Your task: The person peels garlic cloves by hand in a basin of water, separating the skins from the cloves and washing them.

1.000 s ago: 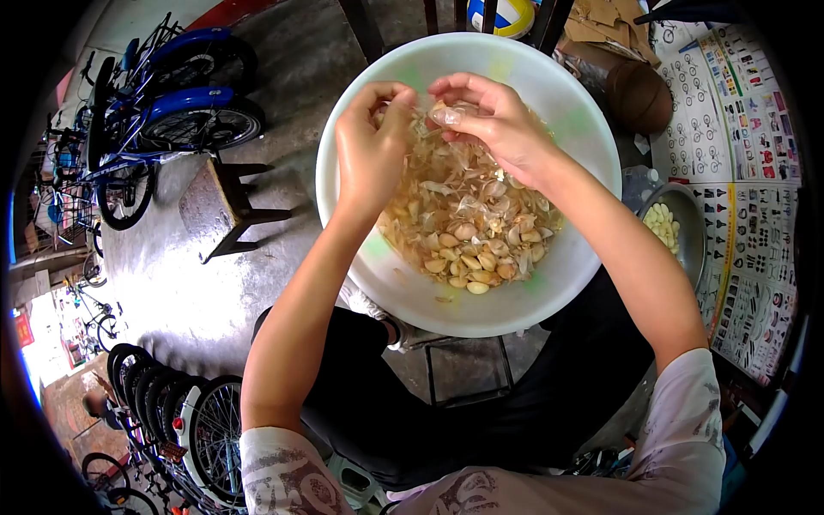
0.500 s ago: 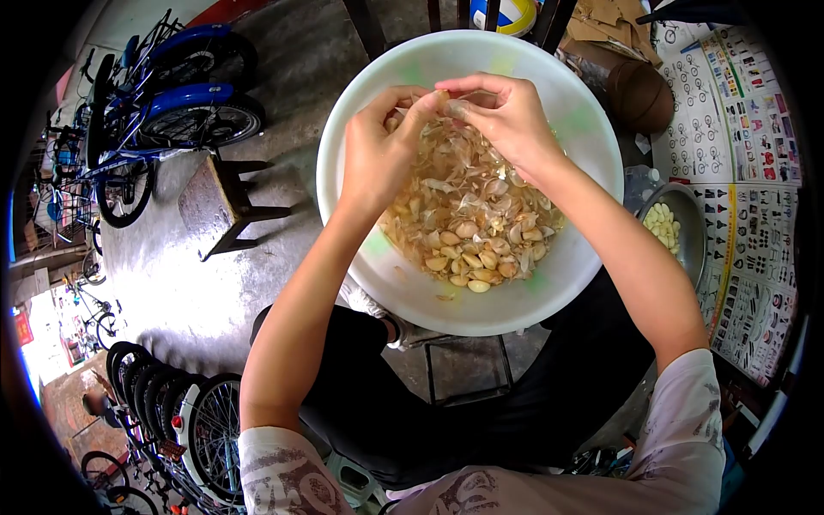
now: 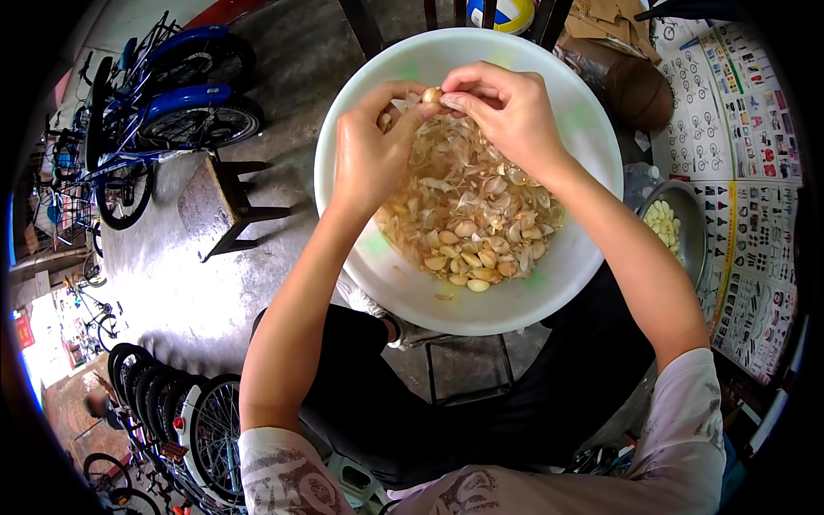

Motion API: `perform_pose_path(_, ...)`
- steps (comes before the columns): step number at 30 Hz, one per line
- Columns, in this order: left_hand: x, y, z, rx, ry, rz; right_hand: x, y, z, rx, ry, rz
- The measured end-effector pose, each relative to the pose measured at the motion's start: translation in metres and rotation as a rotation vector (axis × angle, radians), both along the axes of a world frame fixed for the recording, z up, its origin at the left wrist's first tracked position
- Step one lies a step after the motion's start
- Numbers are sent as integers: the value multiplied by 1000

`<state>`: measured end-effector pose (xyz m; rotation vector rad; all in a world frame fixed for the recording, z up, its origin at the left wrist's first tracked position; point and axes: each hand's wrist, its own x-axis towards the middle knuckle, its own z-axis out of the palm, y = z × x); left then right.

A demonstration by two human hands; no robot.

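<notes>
A garlic clove (image 3: 432,95) sits between my two hands, over the far part of a large white basin (image 3: 575,257). My left hand (image 3: 373,146) is closed, thumb and forefinger pinching the clove from the left. Something brownish, perhaps more garlic, shows in that hand's curled fingers. From the right, my right hand (image 3: 511,107) pinches at the same clove with thumb and fingertips. Below them the basin holds a heap of papery garlic skins (image 3: 463,184), with several unpeeled garlic cloves (image 3: 470,259) toward its near side.
A metal bowl (image 3: 697,225) of peeled cloves stands at the right on printed sheets (image 3: 755,249). Beyond the basin are dark chair slats (image 3: 360,30), a volleyball (image 3: 506,13) and a brown basketball (image 3: 639,94). A wooden stool (image 3: 219,206) and bicycles (image 3: 202,112) stand left.
The clove now shows clearly between the fingertips. My left hand has shifted slightly left, and the right fingers have rolled back a little from the clove.
</notes>
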<state>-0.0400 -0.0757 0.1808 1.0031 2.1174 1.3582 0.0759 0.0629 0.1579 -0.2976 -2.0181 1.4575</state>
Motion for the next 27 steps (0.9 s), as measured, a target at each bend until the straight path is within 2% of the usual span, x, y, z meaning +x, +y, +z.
perform_pose_path(1,0,0,0,11,6,-11,1,2,0,-1,0,0)
perform_pose_path(3,-2,0,-3,34,42,-32,1,6,0,212,-19,17)
perform_pose_path(7,-5,2,-10,135,125,-116,-1,1,2,89,31,-16)
perform_pose_path(11,-5,1,-11,157,153,-152,2,10,-1,222,40,52)
perform_pose_path(13,-5,2,-14,190,124,-160,1,12,-1,262,34,79)
perform_pose_path(15,-3,1,-13,163,70,-158,-1,12,-4,427,104,88)
perform_pose_path(19,4,0,-6,63,-129,-104,-3,10,-10,454,99,85)
perform_pose_path(21,5,0,-6,48,-144,-92,-3,9,-12,489,72,80)
perform_pose_path(23,4,0,-5,33,-161,-80,-3,7,-12,424,68,87)
perform_pose_path(25,2,0,-1,44,-285,-77,-5,2,-9,359,66,97)
perform_pose_path(27,-3,0,-5,63,-251,-72,-5,-2,-2,255,84,30)
